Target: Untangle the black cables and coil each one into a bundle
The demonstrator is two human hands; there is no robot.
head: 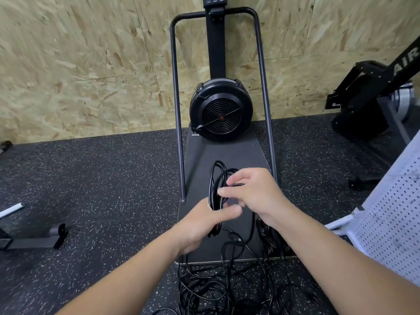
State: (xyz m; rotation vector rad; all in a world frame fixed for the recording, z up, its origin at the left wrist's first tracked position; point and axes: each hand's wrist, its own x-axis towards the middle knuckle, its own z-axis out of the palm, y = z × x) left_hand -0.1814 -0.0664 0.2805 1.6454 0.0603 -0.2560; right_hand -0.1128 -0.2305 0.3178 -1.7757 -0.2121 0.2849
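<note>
Coil point(217, 187): a bundle of black loops held upright between both hands, long axis running near to far, over the dark platform.
Left hand point(204, 223): grips the near end of the coil, thumb across the strands.
Right hand point(252, 192): fingers curled around a strand at the coil's right side, slightly farther than the left hand.
Loose cables point(218, 287): a tangled heap on the floor, near and below the hands; one strand trails from it up to the coil.
Judgement: the next wrap likely draws slack upward from the heap.
Surface: platform point(227, 153) of a fan machine point(221, 110), on speckled rubber floor point(102, 189).
Room: chipboard wall point(91, 64) far; white perforated panel point(391, 212) right.
</note>
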